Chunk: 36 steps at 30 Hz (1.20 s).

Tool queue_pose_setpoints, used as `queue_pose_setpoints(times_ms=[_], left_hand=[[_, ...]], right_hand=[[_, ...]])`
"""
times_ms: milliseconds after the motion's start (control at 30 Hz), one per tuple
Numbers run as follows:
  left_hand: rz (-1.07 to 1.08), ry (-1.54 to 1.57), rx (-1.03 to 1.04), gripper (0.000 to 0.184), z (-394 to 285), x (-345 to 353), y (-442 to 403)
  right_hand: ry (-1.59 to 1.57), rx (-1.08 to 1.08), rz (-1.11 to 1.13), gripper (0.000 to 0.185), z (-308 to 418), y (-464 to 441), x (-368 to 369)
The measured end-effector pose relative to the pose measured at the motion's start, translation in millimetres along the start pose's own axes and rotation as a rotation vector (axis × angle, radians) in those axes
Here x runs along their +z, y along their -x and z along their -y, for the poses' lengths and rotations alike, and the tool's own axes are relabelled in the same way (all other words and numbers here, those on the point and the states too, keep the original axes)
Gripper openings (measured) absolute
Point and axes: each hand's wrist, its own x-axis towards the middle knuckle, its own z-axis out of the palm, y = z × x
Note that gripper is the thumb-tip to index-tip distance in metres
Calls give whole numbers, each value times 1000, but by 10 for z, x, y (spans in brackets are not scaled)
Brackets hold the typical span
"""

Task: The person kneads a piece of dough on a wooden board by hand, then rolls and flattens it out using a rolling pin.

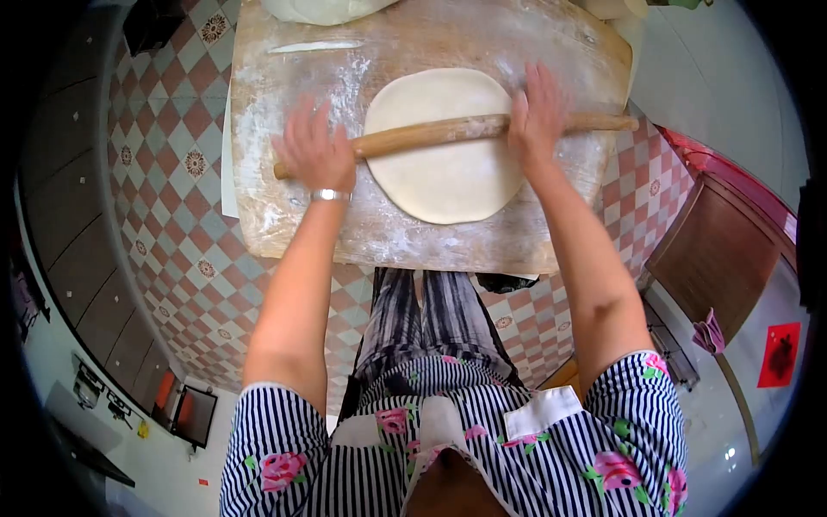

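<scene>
A round, flat sheet of dough (444,185) lies on a floured wooden board (482,246). Across its upper half rests a long wooden rolling pin (431,134), tilted so that its right end is farther from me. My left hand (320,148) lies palm down over the pin, left of the dough, with fingers stretched forward and a little blurred. On the right, my right hand (536,125) presses flat on the pin at the dough's right edge, its fingers also extended and apart. Neither hand wraps round the pin.
Loose flour (345,90) is scattered on the board's left side. A whitish bag or cloth (323,7) sits at the far edge. Checkered tiles (194,164) surround the board. A brown wooden panel (719,250) stands at the right, near a red paper (779,355).
</scene>
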Motion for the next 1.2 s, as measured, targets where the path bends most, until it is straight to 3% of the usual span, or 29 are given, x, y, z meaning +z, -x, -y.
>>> queue_pose_setpoints(times_ms=[100, 200, 300, 500, 600, 633, 733, 867, 1033, 1200], left_hand=[[125, -51, -5, 43, 121, -29, 289], [172, -37, -62, 45, 109, 116, -5], [154, 109, -16, 42, 157, 117, -418], [197, 142, -64, 32, 166, 214, -803], [152, 36, -28, 30, 196, 251, -887], [40, -16, 9, 30, 205, 287, -875], [-147, -93, 8, 26, 62, 408, -569], [245, -9, -72, 26, -94, 281, -489], [269, 87, -24, 29, -23, 356, -843], [352, -26, -63, 35, -32, 403, -1051]], right_hand=[[256, 28, 96, 42, -3, 351, -45], [269, -24, 112, 38, 24, 37, 15], [71, -112, 106, 40, 12, -334, 99], [81, -55, 147, 37, 63, -723, 202], [49, -20, 117, 35, 102, -804, 227], [59, 18, 167, 34, 113, -820, 224], [81, -59, -46, 35, 149, -544, 289], [158, -56, 37, 40, 180, -390, 308], [81, -35, 124, 45, 237, -780, 345], [59, 28, 210, 47, 227, -924, 362]])
